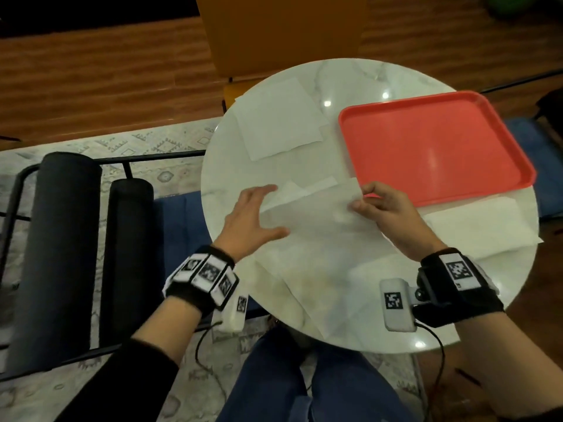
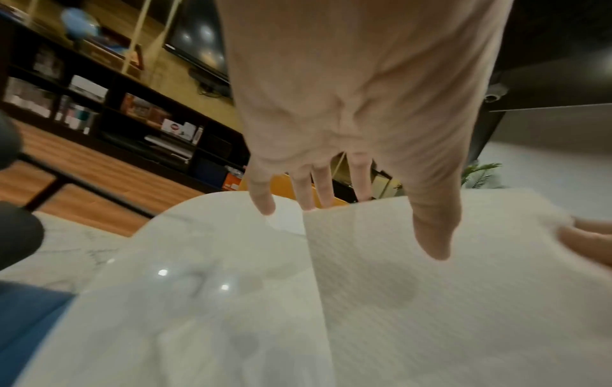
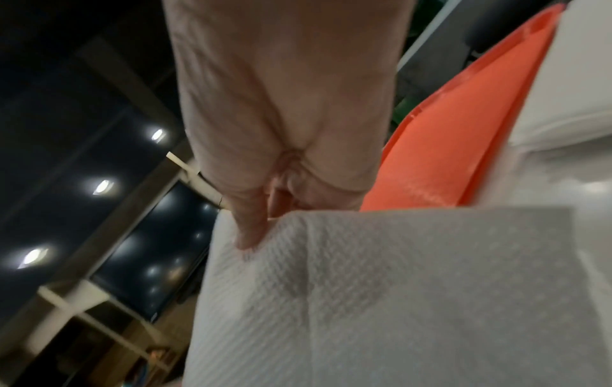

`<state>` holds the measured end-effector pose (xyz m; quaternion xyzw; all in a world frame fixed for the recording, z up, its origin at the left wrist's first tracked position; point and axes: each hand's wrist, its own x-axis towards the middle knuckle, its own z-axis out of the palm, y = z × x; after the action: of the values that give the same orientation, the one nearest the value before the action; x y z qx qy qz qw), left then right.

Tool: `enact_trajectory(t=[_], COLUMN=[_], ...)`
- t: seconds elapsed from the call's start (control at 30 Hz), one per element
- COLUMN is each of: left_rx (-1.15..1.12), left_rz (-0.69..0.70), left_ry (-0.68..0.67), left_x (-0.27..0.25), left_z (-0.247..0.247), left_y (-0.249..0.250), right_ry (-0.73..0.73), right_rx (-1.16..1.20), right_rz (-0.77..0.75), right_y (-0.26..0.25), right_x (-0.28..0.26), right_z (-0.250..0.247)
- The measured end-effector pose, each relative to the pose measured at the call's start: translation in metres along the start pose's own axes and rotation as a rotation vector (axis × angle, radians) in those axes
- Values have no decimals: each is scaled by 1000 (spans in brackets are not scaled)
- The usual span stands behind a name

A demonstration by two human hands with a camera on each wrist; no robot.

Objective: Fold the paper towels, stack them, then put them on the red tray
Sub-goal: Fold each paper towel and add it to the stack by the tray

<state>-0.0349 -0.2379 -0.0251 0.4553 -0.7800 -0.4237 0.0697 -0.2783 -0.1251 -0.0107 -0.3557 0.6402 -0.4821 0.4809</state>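
A white paper towel [image 1: 316, 226] lies across the middle of the round marble table [image 1: 359, 83]. My right hand [image 1: 370, 202] pinches its far right edge and lifts it off the table; the right wrist view shows my thumb on the raised paper towel [image 3: 380, 288]. My left hand [image 1: 259, 213] hovers with spread fingers over the towel's left edge, and in the left wrist view the left hand [image 2: 357, 209] is above the paper towel [image 2: 447, 301]. The red tray [image 1: 432, 147] sits empty at the right. Another flat towel [image 1: 280, 117] lies at the far left, and one more towel [image 1: 481, 226] lies near the right edge.
Two dark cylindrical cushions [image 1: 64, 245] on a black metal frame stand left of the table. An orange chair [image 1: 280, 35] is beyond the far edge. My legs in blue jeans [image 1: 304, 376] are under the near edge.
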Motion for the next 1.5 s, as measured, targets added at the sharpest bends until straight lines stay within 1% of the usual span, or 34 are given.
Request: enact_trajectory(t=[0.03,0.1,0.13,0.2,0.3,0.4,0.47,0.53,0.63,0.7,0.77,0.8,0.87,0.97,1.07,1.1,1.13,1.2,1.27,1.3,1.33,1.4,1.43,1.5], left_rx=[-8,-159,-241,-303,-188,15,55,33,-66,-126,-149,-129,-16,203,430,458,462,413,338,324,337,459,549,685], left_rz=[-5,7,12,3,-25,-20,-13,-14,8,64,142,188,273,332,289,267,260,305,354,356,350,311,284,230], left_ry=[-52,-168,-211,-242,-257,-224,-192,-155,-60,-6,-5,-25,-82,-172,-302,-335,-335,-237,-123,-101,-107,-192,-259,-352], left_x=[8,17,20,27,47,67,73,74,64,51,36,28,17,8,3,1,0,1,4,6,6,4,2,1], left_z=[-3,-9,-11,-13,-3,18,30,40,48,51,54,56,61,69,70,68,66,63,69,76,84,104,113,126], left_y=[7,18,22,25,19,6,2,-1,0,0,-2,-5,-14,-28,-36,-36,-37,-36,-34,-30,-24,-12,-9,-11], right_ry=[22,78,100,113,121,196,229,256,286,295,290,290,266,204,132,131,154,234,269,251,212,72,-13,-154], right_rx=[64,150,161,117,-30,-192,-280,-305,-348,-368,-372,-377,-425,-539,-691,-743,-788,-839,-852,-857,-867,-908,-939,-1008], right_rz=[10,36,58,130,232,266,276,285,223,164,126,114,111,139,180,176,161,105,39,11,-22,-96,-102,-32], right_y=[-1,1,4,11,29,52,61,68,71,72,72,75,80,92,95,96,95,93,92,91,91,92,93,100], right_x=[-4,-10,-12,-13,-4,12,17,19,10,-3,-20,-28,-42,-52,-55,-54,-53,-49,-42,-38,-35,-32,-32,-34], right_z=[-3,-12,-16,-22,-26,-29,-29,-32,-36,-37,-36,-37,-36,-34,-32,-33,-34,-33,-21,-10,3,31,43,57])
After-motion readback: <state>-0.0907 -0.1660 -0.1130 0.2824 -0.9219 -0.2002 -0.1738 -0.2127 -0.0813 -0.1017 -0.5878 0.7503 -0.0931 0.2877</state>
